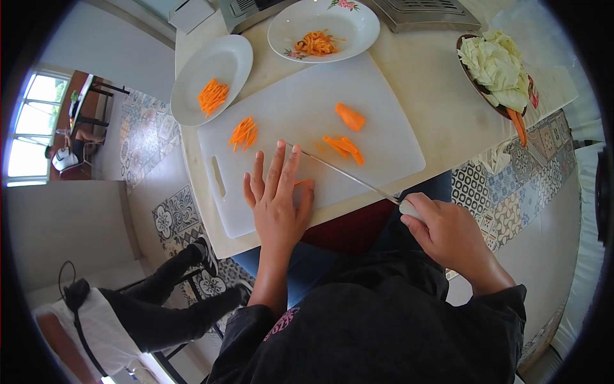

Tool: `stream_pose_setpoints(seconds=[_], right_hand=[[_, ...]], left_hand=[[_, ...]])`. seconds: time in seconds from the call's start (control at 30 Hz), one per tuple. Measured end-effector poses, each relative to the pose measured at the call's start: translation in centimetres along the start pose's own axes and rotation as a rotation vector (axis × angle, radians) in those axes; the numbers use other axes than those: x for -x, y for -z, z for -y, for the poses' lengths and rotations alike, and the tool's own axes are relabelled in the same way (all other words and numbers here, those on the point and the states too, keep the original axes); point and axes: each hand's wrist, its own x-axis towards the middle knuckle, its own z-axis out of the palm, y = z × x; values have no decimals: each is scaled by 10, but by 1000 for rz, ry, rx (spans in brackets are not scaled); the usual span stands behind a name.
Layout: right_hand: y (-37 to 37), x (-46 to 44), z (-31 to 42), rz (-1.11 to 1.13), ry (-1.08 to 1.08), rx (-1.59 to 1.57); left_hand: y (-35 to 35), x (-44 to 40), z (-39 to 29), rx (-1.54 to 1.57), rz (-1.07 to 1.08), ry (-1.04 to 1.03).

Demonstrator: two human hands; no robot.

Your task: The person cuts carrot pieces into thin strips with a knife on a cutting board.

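Observation:
My right hand [441,230] is wrapped round the pale handle of a kitchen knife [350,174]. The blade slants up and left across the white cutting board [384,83], its tip beside my left fingertips. Flat on the board lies my left hand [276,195], fingers stretched and apart. A bit of carrot [301,182] shows between its index finger and thumb; the rest of that bit is hidden. Beyond the blade are carrot slices [345,149] and a carrot chunk [350,117]. A small pile of carrot strips [244,133] sits left of them on the board.
One white plate [236,54] holds carrot sticks; a flowered plate [361,32] holds finer shreds. Cabbage [495,67] and a carrot [517,126] lie in a dark dish at right. Metal stoves [422,13] stand behind. A person [173,307] is at lower left.

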Motion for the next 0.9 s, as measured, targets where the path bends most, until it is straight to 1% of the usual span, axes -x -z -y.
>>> stream_pose_setpoints(seconds=[0.5,0.63,0.8,0.9], right_hand=[[7,-4,1,11,26,24],[12,-8,4,53,-8,63],[2,-10,-6,48,-4,61],[-2,-13,-8,89,-38,-53]], left_hand=[[0,-1,-1,-10,33,14],[3,-2,-1,28,61,31],[4,-6,-1,35,77,39],[1,-5,-2,54,40,39]])
